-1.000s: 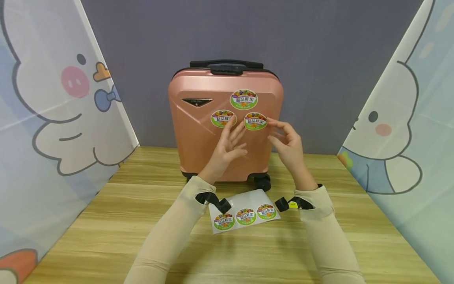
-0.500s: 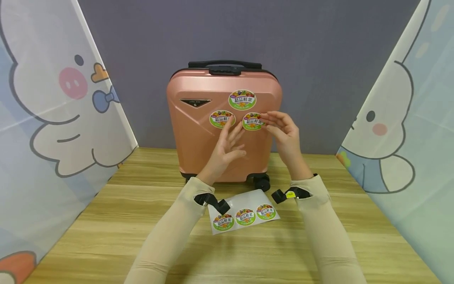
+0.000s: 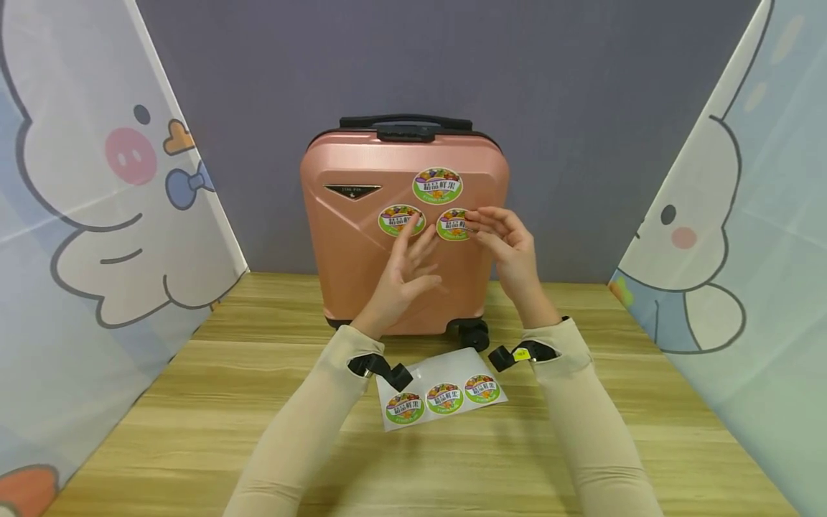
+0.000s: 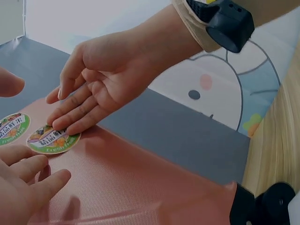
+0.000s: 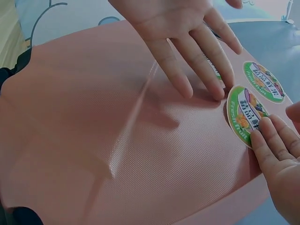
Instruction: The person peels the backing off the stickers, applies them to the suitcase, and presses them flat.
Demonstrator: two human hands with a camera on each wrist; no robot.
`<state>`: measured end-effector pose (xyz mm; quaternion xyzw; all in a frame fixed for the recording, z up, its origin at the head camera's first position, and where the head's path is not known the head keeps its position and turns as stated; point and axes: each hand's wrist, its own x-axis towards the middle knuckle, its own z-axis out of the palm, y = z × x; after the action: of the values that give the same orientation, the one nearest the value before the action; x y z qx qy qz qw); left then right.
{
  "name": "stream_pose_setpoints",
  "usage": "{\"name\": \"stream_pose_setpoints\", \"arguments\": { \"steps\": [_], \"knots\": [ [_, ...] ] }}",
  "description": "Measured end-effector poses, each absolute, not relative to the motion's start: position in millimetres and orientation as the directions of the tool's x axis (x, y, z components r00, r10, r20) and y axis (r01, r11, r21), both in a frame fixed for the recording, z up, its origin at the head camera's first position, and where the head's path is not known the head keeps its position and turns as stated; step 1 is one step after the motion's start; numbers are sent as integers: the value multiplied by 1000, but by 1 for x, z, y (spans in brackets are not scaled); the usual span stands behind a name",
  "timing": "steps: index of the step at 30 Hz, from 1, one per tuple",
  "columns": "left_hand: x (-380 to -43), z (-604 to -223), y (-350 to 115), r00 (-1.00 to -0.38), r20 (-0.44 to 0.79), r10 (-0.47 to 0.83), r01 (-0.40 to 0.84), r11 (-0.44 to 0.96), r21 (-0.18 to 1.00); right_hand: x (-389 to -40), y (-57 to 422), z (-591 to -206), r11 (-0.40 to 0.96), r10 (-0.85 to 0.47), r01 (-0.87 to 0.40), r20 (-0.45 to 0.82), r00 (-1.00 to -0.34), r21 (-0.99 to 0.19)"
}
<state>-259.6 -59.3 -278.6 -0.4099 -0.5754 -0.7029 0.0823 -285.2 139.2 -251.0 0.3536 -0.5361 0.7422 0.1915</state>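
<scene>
A pink hard-shell suitcase (image 3: 362, 280) stands upright with several-coloured oval fruit stickers on its front. My right hand (image 3: 513, 248) lays its fairly straight fingertips on the right part of the lower right sticker (image 3: 451, 225), covering that edge; the right wrist view shows the fingers flat on this sticker (image 5: 241, 112). Spread and relaxed, my left hand (image 3: 403, 280) holds nothing. Its fingertips are close to the suitcase, between the lower left sticker (image 3: 395, 220) and the lower right one. Above both sits the top sticker (image 3: 438, 186).
A white backing sheet (image 3: 426, 370) with three more fruit stickers lies on the wooden table (image 3: 258, 402) before the suitcase. Black wheels (image 3: 474, 336) show under the case. A grey panel (image 3: 555, 143) stands behind, with cartoon-printed panels at both sides.
My right hand has moved left from the lower right sticker's edge onto its surface. My left hand keeps nearly the same place by the suitcase. The head view has shifted slightly.
</scene>
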Motion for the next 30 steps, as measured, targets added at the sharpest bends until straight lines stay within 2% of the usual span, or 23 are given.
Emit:
{"name": "stream_pose_setpoints", "arguments": {
  "steps": [8, 18, 24, 30],
  "knots": [
    [-263, -283, -66, -674, 678, 293, 606, -305, 735, -283, 131, -252, -347, -88, -662, 726, -682, -664],
    [-272, -289, -71, -767, 611, 197, 522, -362, 772, -287, 115, -248, -349, -123, -659, 730, -673, -666],
    [-273, -292, -70, -772, 600, 208, 490, -406, 771, -290, 109, -249, -325, -154, -661, 727, -669, -676],
    [-275, -293, -70, -771, 601, 211, 494, -399, 773, -289, 110, -255, -281, -208, -634, 690, -693, -721]
  ]
}}
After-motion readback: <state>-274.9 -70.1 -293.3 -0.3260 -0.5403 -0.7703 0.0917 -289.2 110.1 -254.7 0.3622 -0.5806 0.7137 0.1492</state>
